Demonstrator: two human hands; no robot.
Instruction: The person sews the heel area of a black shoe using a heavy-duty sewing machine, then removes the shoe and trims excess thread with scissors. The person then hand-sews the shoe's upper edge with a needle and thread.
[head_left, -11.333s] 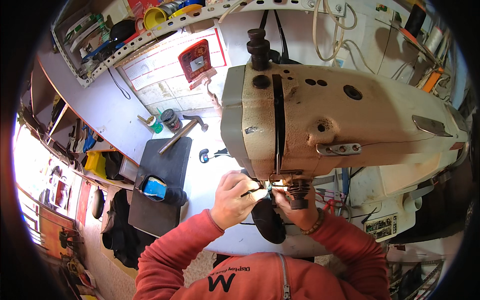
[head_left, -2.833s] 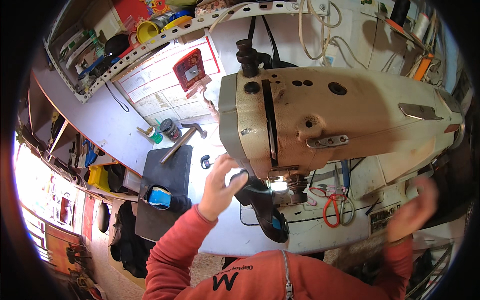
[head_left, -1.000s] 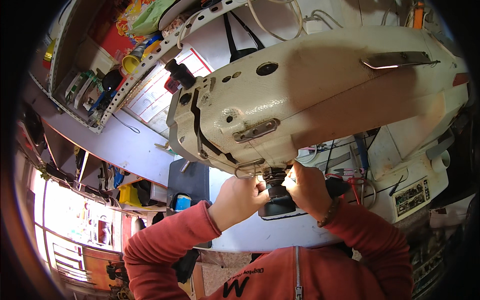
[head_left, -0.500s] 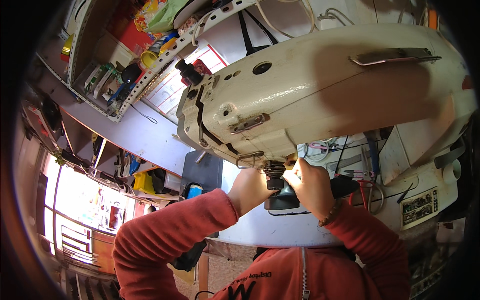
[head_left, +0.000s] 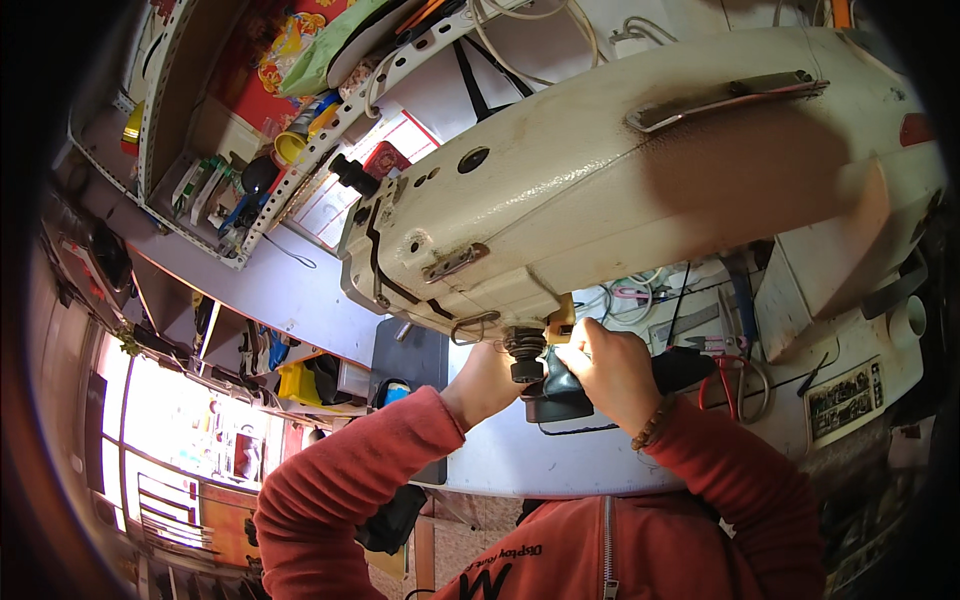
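Observation:
A cream sewing machine (head_left: 560,190) stretches across the upper view above my hands. Its dark tension knob (head_left: 525,355) hangs in front of the sewing area and covers part of what I hold. My left hand (head_left: 487,384) is behind and left of that knob, its fingers hidden. To the right of it, my right hand (head_left: 612,372) is closed, thumb and fingers bent together against a glossy black leather-like piece (head_left: 562,395). The piece lies under the machine head, and its exact kind is hard to make out. A lit brass-coloured part (head_left: 560,318) shows just above my right fingertips.
Red-handled scissors (head_left: 728,385) lie on the white table (head_left: 540,470) right of my hand, by a metal ruler (head_left: 690,322) and a blue-handled tool (head_left: 740,300). A perforated metal shelf (head_left: 300,150) holds odds and ends at upper left. A dark box (head_left: 410,360) stands left.
My view has shifted, so the machine sits a little further left and higher in the picture. My right fingers are slightly lower against the black piece. Both hands stay beside the machine head.

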